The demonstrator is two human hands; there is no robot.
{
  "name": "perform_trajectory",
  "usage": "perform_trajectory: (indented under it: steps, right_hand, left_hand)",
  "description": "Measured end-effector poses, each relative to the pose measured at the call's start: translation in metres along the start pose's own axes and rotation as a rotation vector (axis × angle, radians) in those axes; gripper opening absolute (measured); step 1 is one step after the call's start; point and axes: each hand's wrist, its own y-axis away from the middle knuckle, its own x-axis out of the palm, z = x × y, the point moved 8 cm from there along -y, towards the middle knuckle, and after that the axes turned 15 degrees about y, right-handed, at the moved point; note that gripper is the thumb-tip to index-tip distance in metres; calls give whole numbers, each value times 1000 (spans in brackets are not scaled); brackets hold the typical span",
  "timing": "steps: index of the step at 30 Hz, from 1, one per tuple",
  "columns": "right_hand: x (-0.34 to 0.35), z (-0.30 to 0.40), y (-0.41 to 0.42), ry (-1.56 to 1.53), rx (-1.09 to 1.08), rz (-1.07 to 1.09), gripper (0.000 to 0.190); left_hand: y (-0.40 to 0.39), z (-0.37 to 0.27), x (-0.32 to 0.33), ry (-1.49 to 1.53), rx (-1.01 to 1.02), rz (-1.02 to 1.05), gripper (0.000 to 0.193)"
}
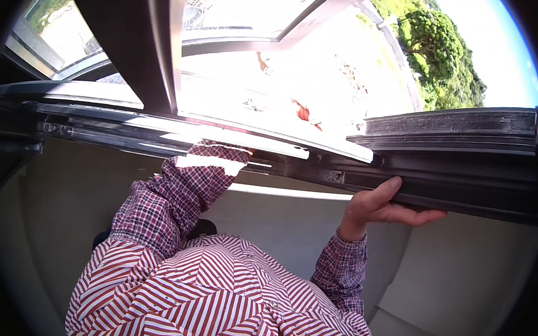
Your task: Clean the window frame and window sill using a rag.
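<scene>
My right hand [380, 206] grips the inner edge of a dark metal window frame [461, 176], thumb on top and fingers underneath. My left arm, in a plaid sleeve [179, 191], reaches up to the same frame further left. Its cuff ends at the sash rail, and the left hand beyond it is lost behind the rail and the glare. A sunlit sash rail [272, 140] runs slantwise along the frame track. A small metal fitting [335, 177] sits on the frame between my arms.
A dark upright post [153, 51] rises at left, with a tilted glass sash [242, 14] bearing writing beyond it. Outside are green trees [431, 45] and a bright, washed-out area with a small red object [302, 113]. A pale wall [271, 218] lies below the frame.
</scene>
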Motion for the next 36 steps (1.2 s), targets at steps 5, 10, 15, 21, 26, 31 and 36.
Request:
perform_trajectory:
  steps: [5, 10, 15, 21, 26, 31, 36]
  right_hand:
    - [-4, -7, 6, -15, -45, -40, 84]
    - [-3, -15, 11, -19, -60, -33, 84]
    - [4, -24, 15, -13, -66, -38, 85]
    - [0, -26, 20, -5, -25, -29, 85]
    - [14, -38, 33, -38, -72, 4, 83]
    - [1, -54, 42, 48, -97, -5, 82]
    - [3, -44, 28, 137, -3, 41, 84]
  left_hand:
    - [19, 13, 0, -29, -4, 32, 32]
    - [51, 31, -9, -77, -47, 65, 33]
    - [63, 53, -16, -123, -59, 68, 33]
    - [56, 57, -18, -121, -20, 37, 34]
    - [-36, 37, 2, -60, 100, -161, 35]
    - [-67, 33, 18, -65, 90, -71, 46]
    - [-39, 59, -48, -8, 22, 26, 44]
